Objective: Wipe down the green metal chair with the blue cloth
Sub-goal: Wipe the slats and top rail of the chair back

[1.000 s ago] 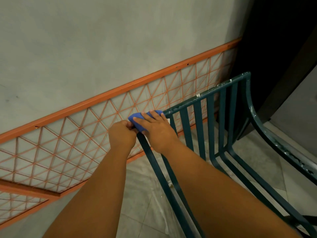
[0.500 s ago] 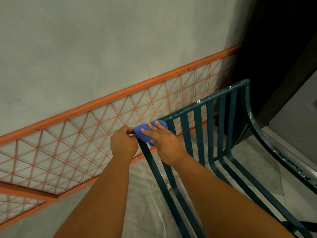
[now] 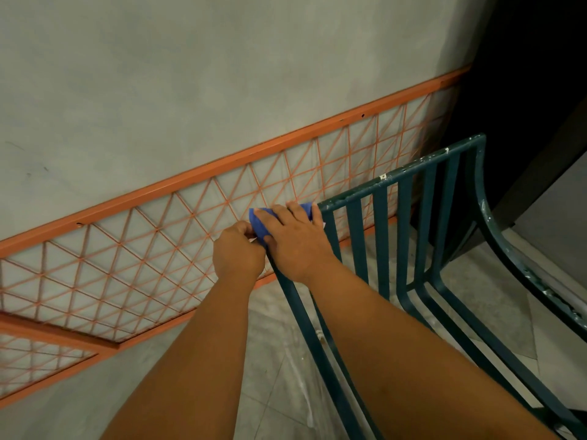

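Note:
The green metal chair (image 3: 401, 198) has a slatted back with chipped paint on its top rail, filling the right half of the view. A blue cloth (image 3: 259, 225) is wrapped over the left corner of the chair back. My right hand (image 3: 297, 241) lies over the cloth with fingers spread across it, pressing it onto the corner. My left hand (image 3: 238, 252) sits just left of it, fingers curled and pinching the cloth's left edge. Most of the cloth is hidden under my right hand.
An orange wire-grid panel (image 3: 158, 249) runs along the grey wall behind the chair. The floor is grey tile (image 3: 273, 376). A dark doorway (image 3: 540, 90) stands at the right, behind the chair's far side.
Both hands and the cloth stay at the chair back's left corner. My right hand's fingers have shifted slightly over the cloth, showing more of it on the left; the view has tilted a little.

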Available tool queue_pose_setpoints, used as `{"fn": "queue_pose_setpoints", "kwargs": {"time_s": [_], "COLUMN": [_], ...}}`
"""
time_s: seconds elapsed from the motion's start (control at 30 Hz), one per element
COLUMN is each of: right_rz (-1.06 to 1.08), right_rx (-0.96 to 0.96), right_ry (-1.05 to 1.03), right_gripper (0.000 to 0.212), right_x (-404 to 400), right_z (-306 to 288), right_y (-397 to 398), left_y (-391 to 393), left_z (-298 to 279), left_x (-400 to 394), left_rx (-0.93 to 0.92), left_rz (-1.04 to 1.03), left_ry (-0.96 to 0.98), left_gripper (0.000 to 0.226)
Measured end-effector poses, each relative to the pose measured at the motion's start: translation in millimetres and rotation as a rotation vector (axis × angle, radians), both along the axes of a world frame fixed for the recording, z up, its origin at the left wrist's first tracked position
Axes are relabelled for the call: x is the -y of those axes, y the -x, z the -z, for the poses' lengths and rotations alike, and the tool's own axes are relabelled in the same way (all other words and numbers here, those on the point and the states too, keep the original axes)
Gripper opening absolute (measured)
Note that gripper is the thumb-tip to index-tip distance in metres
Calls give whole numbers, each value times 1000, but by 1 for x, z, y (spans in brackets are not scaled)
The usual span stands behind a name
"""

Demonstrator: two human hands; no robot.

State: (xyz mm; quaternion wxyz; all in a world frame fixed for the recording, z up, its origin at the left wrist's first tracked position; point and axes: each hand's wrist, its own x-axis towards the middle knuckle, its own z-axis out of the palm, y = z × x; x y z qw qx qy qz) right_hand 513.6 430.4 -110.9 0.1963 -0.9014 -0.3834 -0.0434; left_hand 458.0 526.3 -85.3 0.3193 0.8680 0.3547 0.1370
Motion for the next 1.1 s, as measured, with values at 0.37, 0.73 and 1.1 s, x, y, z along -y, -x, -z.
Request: {"fn": "queue_pose_setpoints", "kwargs": {"time_s": [0.37,0.73,1.1], "right_rz": [-6,143,185], "right_rx": [-36,41,-586], "right_ry": [-4,-128,-595], "right_gripper": [57,41,43], "right_x": [1,-5,16], "right_z": [-2,16,83], "right_y": [-20,-13,68], "left_y": [1,-3,-4], "left_z": [8,9,9], "left_x": [-4,-8,-9], "left_rx": [69,84,70], "left_rz": [12,-15,-5], "left_ry": [16,117,116], "left_gripper": [14,15,16]}}
